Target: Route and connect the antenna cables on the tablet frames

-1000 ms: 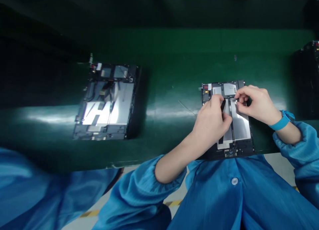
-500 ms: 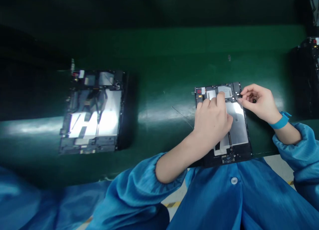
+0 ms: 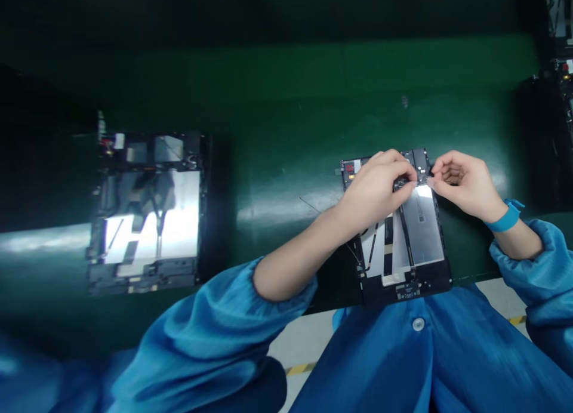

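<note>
An opened tablet [image 3: 425, 234] lies on the green bench at the front edge, its inside parts and ribbon cables facing up. My left hand [image 3: 378, 189] reaches over its upper part, thumb and forefinger pinched near the top right circuit area. What they pinch is too small to make out. At the tablet's upper right corner my right hand [image 3: 468, 183] is closed, its thumb and forefinger together close to my left fingertips. Whatever it holds is hidden. A thin dark wire [image 3: 308, 204] runs from the bench under my left forearm toward the tablet's left side.
Another opened tablet [image 3: 179, 216] lies on the green bench [image 3: 277, 132] to the left. More opened tablets [image 3: 564, 96] are stacked at the right edge. Blue clothing of another person [image 3: 27, 377] shows at the lower left.
My left hand has moved right and slightly up, from the tablet's upper middle to beside my right fingertips, and now pinches. The right hand stays in place. The view has shifted slightly.
</note>
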`<action>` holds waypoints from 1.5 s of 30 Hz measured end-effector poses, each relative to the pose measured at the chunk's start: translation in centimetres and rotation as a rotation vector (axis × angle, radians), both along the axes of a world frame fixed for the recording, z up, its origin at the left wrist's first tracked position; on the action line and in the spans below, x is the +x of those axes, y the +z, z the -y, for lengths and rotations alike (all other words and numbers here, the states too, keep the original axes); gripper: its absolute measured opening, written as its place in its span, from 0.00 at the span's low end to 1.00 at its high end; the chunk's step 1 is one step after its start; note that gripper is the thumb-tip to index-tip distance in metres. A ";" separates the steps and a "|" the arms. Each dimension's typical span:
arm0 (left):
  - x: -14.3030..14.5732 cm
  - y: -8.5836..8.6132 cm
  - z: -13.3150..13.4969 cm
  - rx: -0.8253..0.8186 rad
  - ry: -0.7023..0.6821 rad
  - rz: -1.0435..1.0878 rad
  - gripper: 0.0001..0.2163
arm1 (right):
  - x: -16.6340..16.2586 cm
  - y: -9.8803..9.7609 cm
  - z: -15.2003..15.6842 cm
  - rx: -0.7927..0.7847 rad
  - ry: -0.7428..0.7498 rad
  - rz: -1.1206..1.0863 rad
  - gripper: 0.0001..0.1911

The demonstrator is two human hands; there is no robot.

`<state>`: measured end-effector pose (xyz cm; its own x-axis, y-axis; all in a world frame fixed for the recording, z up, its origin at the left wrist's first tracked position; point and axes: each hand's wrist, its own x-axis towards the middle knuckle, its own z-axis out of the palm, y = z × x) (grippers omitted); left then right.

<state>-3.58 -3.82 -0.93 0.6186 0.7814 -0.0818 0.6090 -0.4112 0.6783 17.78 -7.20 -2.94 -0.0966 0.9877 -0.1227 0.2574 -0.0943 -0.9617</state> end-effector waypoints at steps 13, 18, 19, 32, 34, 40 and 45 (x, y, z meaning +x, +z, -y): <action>0.8 1.0 -1.6 -0.105 0.001 -0.039 0.07 | 0.8 0.2 -0.4 -0.040 0.027 -0.032 0.14; 1.3 1.2 -1.5 -0.096 0.008 -0.108 0.09 | 1.2 0.3 -0.5 -0.050 0.026 -0.027 0.17; 1.4 1.2 -1.5 -0.087 0.008 -0.118 0.09 | 1.2 0.4 -0.5 -0.051 0.023 -0.026 0.18; 1.7 0.4 -1.2 0.006 0.015 0.061 0.08 | -1.1 0.1 -0.9 0.178 -0.087 -0.020 0.18; 1.7 0.5 -1.1 0.016 0.080 0.003 0.08 | -1.2 -0.2 -0.9 0.154 -0.072 -0.016 0.13; 1.8 -0.1 -0.6 0.044 0.110 -0.057 0.09 | -0.6 -0.8 -0.8 0.083 0.000 0.030 0.10; 1.8 -0.6 -0.5 0.068 0.116 -0.021 0.07 | -0.5 -0.6 -0.8 0.078 0.005 0.015 0.10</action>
